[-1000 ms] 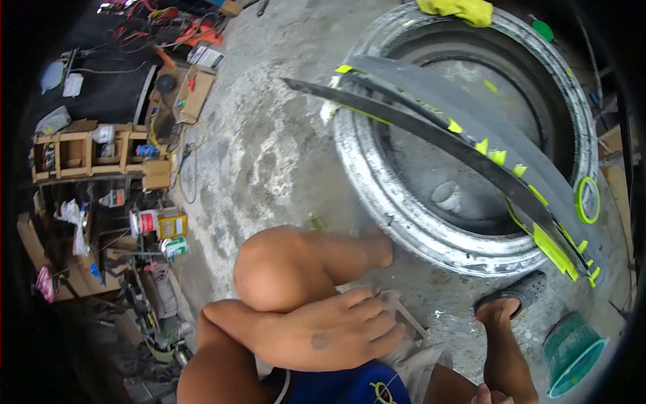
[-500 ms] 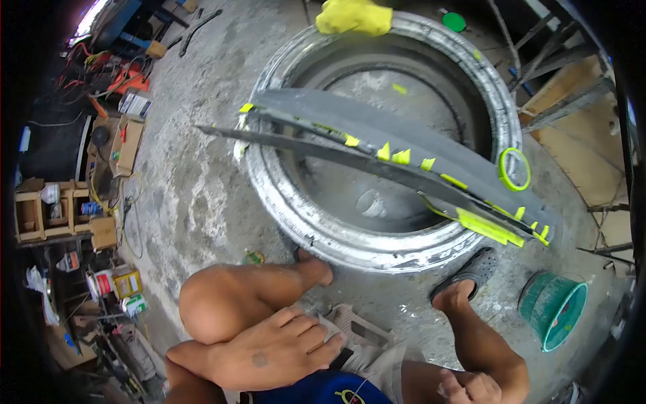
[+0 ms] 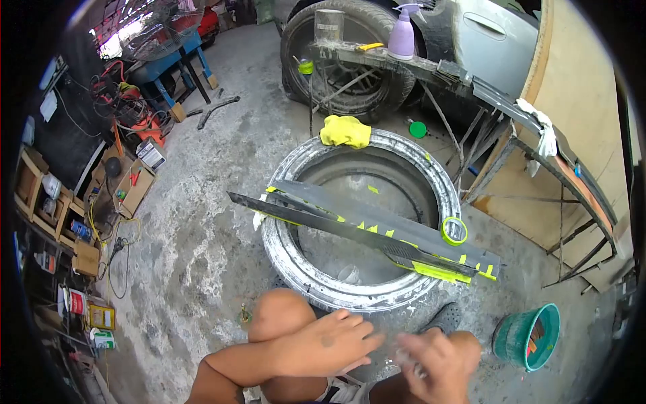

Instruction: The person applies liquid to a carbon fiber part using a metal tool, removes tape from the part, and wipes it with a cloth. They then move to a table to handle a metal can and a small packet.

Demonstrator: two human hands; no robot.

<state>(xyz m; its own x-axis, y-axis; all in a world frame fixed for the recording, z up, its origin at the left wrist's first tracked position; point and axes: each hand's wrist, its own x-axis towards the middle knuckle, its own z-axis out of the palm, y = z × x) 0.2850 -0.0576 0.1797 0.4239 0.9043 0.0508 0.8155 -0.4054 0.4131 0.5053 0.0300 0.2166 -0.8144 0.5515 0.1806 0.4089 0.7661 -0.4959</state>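
My left hand [image 3: 326,345] hangs palm down past my raised knee, fingers loosely extended and nothing in them. Opposite it, in front of my other knee, my right hand [image 3: 436,367] is smeared by motion, its fingers partly bent; I cannot tell whether it holds anything. Ahead of both hands, a large tire [image 3: 286,259] lies flat with a whitish, worn rim. Across it rest long dark grey trim panels [image 3: 316,214], with bits of yellow-green masking tape [image 3: 444,272] along the edges. A roll of masking tape [image 3: 454,231] sits at their right end, and a yellow cloth [image 3: 345,131] on the tire's far side.
A green bucket [image 3: 528,337] stands at right. Behind the tire, a metal stand [image 3: 431,66] bears a purple spray bottle [image 3: 402,32], before a car [image 3: 498,40]. Boxes [image 3: 134,185], cans [image 3: 101,316] and a cable line the left side. A wrench-like tool [image 3: 219,110] lies on the floor.
The view has tilted up, bringing the stand and car into sight. My right hand has risen from beside my thigh toward my left hand. The panels stay on the tire.
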